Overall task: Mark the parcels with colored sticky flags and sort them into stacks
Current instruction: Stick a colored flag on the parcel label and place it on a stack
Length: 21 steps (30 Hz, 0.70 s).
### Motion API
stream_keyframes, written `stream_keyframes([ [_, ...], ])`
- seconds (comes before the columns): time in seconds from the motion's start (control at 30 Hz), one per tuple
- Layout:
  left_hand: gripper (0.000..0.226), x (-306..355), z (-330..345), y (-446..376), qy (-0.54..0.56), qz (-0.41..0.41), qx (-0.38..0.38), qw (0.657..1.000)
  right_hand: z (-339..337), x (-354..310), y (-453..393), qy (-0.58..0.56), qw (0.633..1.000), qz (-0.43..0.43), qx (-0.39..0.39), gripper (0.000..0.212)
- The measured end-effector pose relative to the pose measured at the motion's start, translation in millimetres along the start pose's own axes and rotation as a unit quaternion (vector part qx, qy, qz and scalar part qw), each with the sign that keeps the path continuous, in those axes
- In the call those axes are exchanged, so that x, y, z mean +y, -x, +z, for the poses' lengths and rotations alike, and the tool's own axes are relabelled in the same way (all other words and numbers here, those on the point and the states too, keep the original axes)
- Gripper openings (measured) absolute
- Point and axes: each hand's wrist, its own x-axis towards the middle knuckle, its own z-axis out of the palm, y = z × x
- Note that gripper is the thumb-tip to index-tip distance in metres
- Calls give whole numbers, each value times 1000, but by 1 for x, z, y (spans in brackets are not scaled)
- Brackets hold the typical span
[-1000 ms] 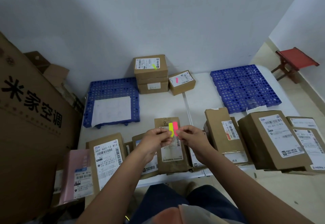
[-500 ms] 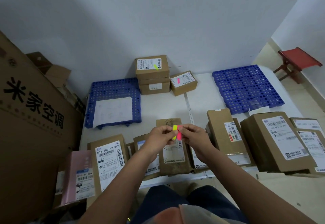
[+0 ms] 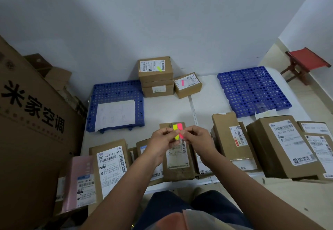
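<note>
A small pad of sticky flags is held up between both hands above the near row of parcels. The yellow flag strip point(image 3: 175, 131) is pinched in the grip of the left hand point(image 3: 163, 144), whose fingers are curled round its lower part. The pink flag strip point(image 3: 180, 130) lies just beside the yellow one, touching it, and is pinched by the curled fingertips of the right hand point(image 3: 197, 141). Whether a single flag is being peeled off cannot be told.

Directly beneath the hands a tall brown parcel point(image 3: 177, 159) is seen on the white tabletop point(image 3: 167, 111), its label facing up. To its left lie a parcel labelled 502 602-12 812 point(image 3: 110, 168) and a pink mailer bag point(image 3: 79, 183). To the right stand an upright narrow box point(image 3: 232, 136) and a large box point(image 3: 282, 145), with more labelled parcels at the right edge.

At the far side, against the wall, a stack of two boxes point(image 3: 155, 76) is found, a yellow flag point(image 3: 159, 69) being stuck on the top label. Just beside it, to the right, a small box point(image 3: 187, 85) carries a pink flag point(image 3: 182, 82). A blue perforated pallet point(image 3: 115, 92) with a white sheet on it lies to the left, and another blue pallet point(image 3: 252, 89) to the right. A large printed carton point(image 3: 30, 114) fills the left edge, and a red stool point(image 3: 306, 63) stands in the corner.
</note>
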Motion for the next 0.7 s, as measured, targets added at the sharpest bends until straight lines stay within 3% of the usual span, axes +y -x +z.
stream_keyframes([
  [0.17,7,0,-1,-2,-19,5,8,1000,0,-3,-2,37,999,-19,-4,12],
  [0.33,17,-1,1,-2,-52,27,30,998,-1,-5,-4,64,997,-30,5,15],
  [0.7,14,0,-1,-9,-31,31,50,998,3,-3,-10,-3,1000,4,10,10],
])
